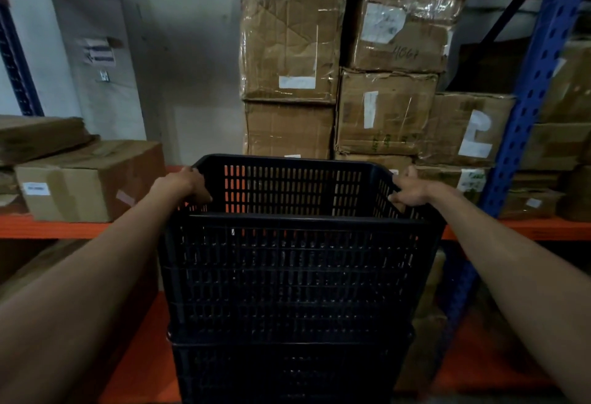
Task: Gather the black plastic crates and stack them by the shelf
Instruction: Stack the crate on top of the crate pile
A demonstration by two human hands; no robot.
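Arms outstretched, left hand [188, 184] and right hand [412, 191] grip top crate [287, 263] rims

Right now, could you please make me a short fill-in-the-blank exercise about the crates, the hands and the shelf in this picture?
1. The left hand and the right hand each grip the top crate by its ____.
2. The top crate sits on another crate of the colour ____.
3. The shelf beam is coloured ____.
4. The boxes behind the crates are made of ____.

Missing words: rim; black; orange; cardboard
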